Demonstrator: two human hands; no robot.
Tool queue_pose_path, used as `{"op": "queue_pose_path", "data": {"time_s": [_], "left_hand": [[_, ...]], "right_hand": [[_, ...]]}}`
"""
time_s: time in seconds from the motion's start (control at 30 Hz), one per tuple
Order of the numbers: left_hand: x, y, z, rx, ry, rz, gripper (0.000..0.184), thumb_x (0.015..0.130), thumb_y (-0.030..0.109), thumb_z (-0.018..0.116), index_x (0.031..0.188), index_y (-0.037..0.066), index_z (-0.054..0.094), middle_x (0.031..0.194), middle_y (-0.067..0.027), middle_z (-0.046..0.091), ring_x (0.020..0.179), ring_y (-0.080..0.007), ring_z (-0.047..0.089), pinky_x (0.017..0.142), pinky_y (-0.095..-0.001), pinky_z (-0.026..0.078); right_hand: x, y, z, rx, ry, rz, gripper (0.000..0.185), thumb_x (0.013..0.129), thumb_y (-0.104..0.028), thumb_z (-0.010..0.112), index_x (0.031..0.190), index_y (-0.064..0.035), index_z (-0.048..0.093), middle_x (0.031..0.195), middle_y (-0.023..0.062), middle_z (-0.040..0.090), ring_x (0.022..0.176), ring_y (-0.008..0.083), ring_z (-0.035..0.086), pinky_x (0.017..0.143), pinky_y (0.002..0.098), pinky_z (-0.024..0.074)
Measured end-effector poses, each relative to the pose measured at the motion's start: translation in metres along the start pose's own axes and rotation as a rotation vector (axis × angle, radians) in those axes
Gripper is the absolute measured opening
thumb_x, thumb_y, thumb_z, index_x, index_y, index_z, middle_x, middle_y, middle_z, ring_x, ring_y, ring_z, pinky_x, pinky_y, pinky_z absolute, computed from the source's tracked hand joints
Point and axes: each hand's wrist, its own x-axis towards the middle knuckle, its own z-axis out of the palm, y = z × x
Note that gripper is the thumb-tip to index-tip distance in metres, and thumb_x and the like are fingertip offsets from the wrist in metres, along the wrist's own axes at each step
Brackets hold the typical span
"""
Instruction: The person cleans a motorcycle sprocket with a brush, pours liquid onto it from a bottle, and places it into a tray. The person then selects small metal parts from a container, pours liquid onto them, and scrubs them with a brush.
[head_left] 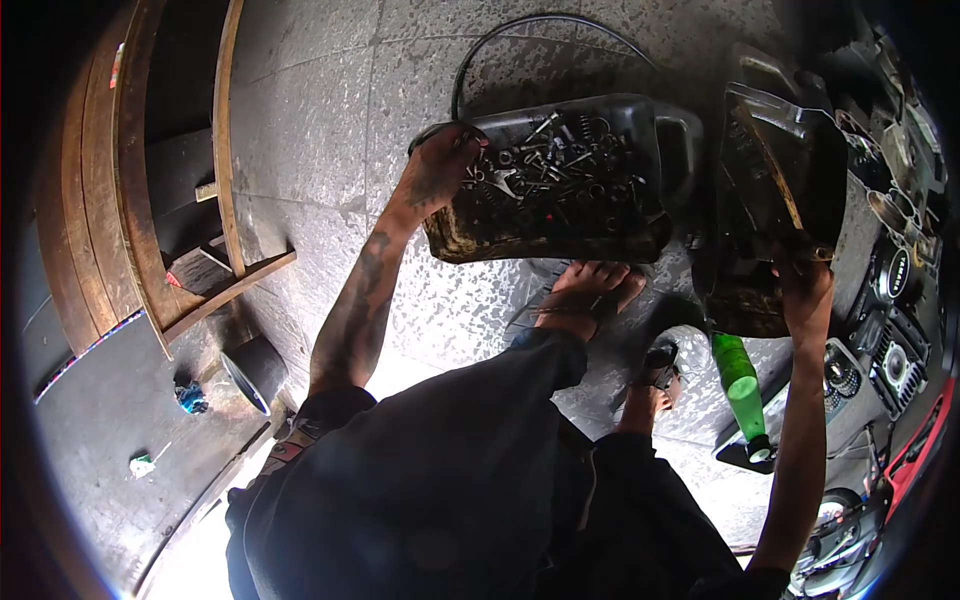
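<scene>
A dark cut-open plastic jerrycan (545, 250) lies on the floor in front of me, filled with loose bolts, nuts and small metal parts (555, 160). My left hand (443, 172) is closed around its left end, with the thumb near the metal parts. To the right, a second dark cut-open container (740, 180) has a long thin brownish stick (772, 165) slanting across it. My right hand (803, 290) is over the near right side of that container, fingers curled. Shadow hides exactly what they grip.
A green bottle (738, 380) lies near my right forearm. Engine parts (895, 360) and a red motorcycle part (920, 440) line the right side. A black hose (545, 18) curves behind the jerrycan. Wooden furniture (130, 190) and a bucket (250, 375) are at left.
</scene>
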Motion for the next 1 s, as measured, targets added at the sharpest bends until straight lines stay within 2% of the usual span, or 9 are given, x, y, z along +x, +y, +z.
{"op": "queue_pose_path", "data": {"time_s": [0.07,0.13,0.33,0.57,0.67,0.73,0.77,0.83,1.0], "left_hand": [[-0.012,0.021,-0.011,-0.046,-0.067,0.009,0.026,0.096,0.025,0.050,0.115,0.008,0.057,0.081,-0.0099,0.064,0.074,-0.0186,0.062,0.064,-0.0355,0.049],[-0.029,0.045,-0.016,-0.220,-0.173,-0.177,0.029,0.099,0.021,0.046,0.127,0.012,0.049,0.066,0.0054,0.043,0.051,-0.0008,0.037,0.039,-0.0178,0.031],[-0.039,0.028,-0.023,-0.447,-0.264,-0.058,0.028,0.100,0.019,0.044,0.126,0.010,0.047,0.066,0.0052,0.042,0.042,-0.0019,0.033,0.032,-0.0182,0.025],[-0.028,0.026,-0.007,-0.340,-0.256,-0.246,0.021,0.099,0.017,0.047,0.118,0.009,0.052,0.067,0.0040,0.045,0.044,-0.0009,0.036,0.035,-0.0171,0.028],[-0.017,0.005,0.018,-0.281,-0.221,0.070,0.023,0.097,0.021,0.050,0.117,0.011,0.054,0.071,-0.0027,0.057,0.053,-0.0114,0.055,0.047,-0.0283,0.044],[-0.021,0.025,0.038,0.119,-0.059,0.281,0.027,0.097,0.019,0.051,0.123,0.011,0.050,0.090,-0.0083,0.067,0.083,-0.0205,0.066,0.068,-0.0325,0.053],[-0.018,0.032,0.045,0.114,-0.062,0.284,0.027,0.097,0.019,0.051,0.123,0.011,0.050,0.090,-0.0083,0.067,0.083,-0.0205,0.066,0.068,-0.0325,0.053],[-0.015,0.044,0.056,0.220,-0.004,0.236,0.035,0.094,0.021,0.055,0.127,0.017,0.048,0.103,-0.0156,0.067,0.094,-0.0347,0.065,0.076,-0.0432,0.053],[-0.012,0.070,0.068,0.417,0.082,0.235,0.042,0.090,0.028,0.059,0.130,0.026,0.047,0.097,-0.0154,0.068,0.089,-0.0366,0.065,0.073,-0.0457,0.053]], "right_hand": [[0.001,0.004,0.003,-0.029,0.015,-0.012,0.024,0.090,-0.020,0.063,0.103,-0.0003,0.063,0.080,0.0076,0.068,0.070,0.0132,0.063,0.064,0.0275,0.0490],[0.001,0.009,0.004,0.020,0.025,-0.044,0.025,0.089,-0.019,0.063,0.106,-0.0004,0.063,0.084,0.0083,0.068,0.070,0.0128,0.063,0.064,0.0272,0.0500],[0.001,0.017,0.002,0.010,0.015,-0.092,0.025,0.090,-0.017,0.063,0.108,0.0008,0.062,0.087,0.0081,0.069,0.071,0.0123,0.063,0.064,0.0268,0.0507],[-0.001,0.017,-0.004,-0.003,-0.049,0.042,0.027,0.090,-0.015,0.063,0.112,0.0012,0.061,0.091,0.0084,0.068,0.073,0.0118,0.063,0.065,0.0267,0.0511],[0.000,0.012,-0.003,0.004,-0.046,0.081,0.028,0.090,-0.016,0.063,0.112,0.0012,0.061,0.089,0.0084,0.068,0.074,0.0120,0.063,0.066,0.0267,0.0514],[0.001,0.014,-0.002,0.011,-0.033,0.046,0.027,0.090,-0.016,0.063,0.111,0.0012,0.061,0.088,0.0082,0.068,0.074,0.0119,0.063,0.066,0.0267,0.0515],[0.001,0.015,-0.001,0.020,-0.022,0.013,0.027,0.090,-0.016,0.063,0.111,0.0012,0.061,0.087,0.0079,0.068,0.073,0.0118,0.063,0.066,0.0266,0.0515],[0.002,0.013,0.000,0.011,-0.019,0.015,0.027,0.090,-0.016,0.063,0.110,0.0011,0.062,0.086,0.0077,0.068,0.073,0.0117,0.063,0.066,0.0266,0.0515],[0.001,0.008,0.001,0.040,-0.016,0.060,0.023,0.088,-0.019,0.065,0.104,-0.0021,0.065,0.085,0.0093,0.069,0.077,0.0148,0.066,0.068,0.0279,0.0492]]}}
